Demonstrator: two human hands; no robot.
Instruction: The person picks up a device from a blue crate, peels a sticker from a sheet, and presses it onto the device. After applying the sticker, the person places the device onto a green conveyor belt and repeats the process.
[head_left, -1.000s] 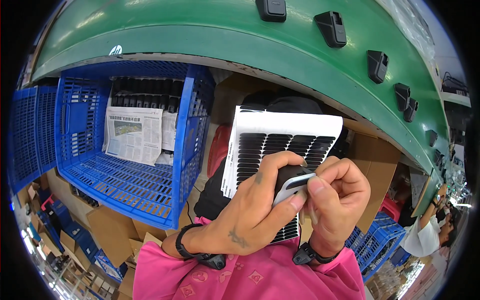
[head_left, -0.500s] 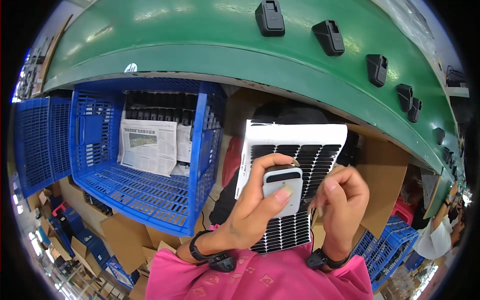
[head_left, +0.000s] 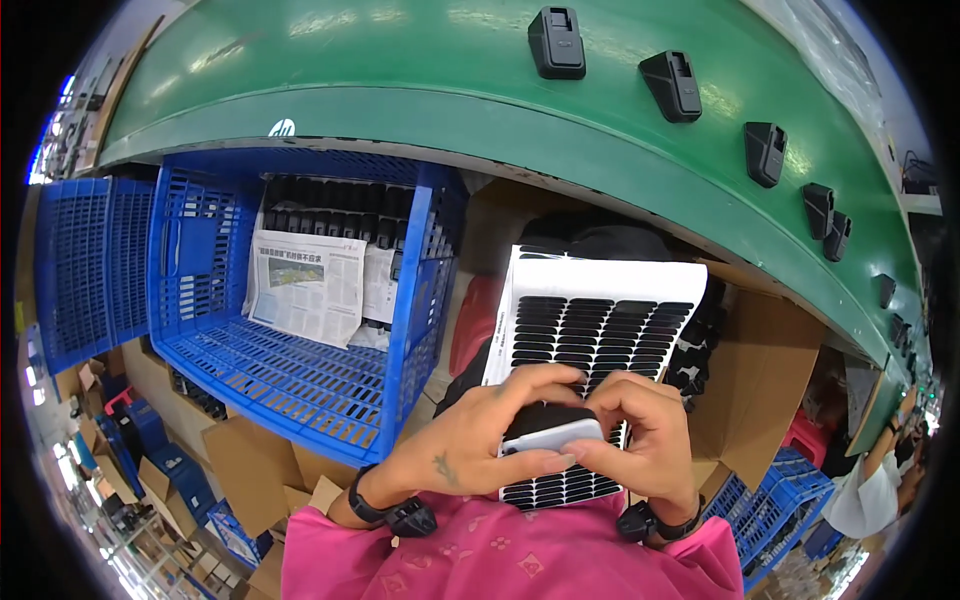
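My left hand grips a small handheld device with a light grey face and a black side, its thumb along the near edge. My right hand closes on the device's right end, thumb against the grey edge and fingers curled at the top. Whether a sticker is between the right fingertips I cannot tell. Behind and below the hands a white sheet with rows of black rounded strips lies over my lap. Part of it is hidden by my hands and the device.
To the left, a blue plastic crate contains rows of black parts and a folded newspaper. Several black dock-like units stand along the green bench. Beside the sheet is a cardboard box; blue crates stand at lower right.
My right hand has moved left and onto the device. The device has tipped, so its dark side now faces up more. The view has shifted slightly.
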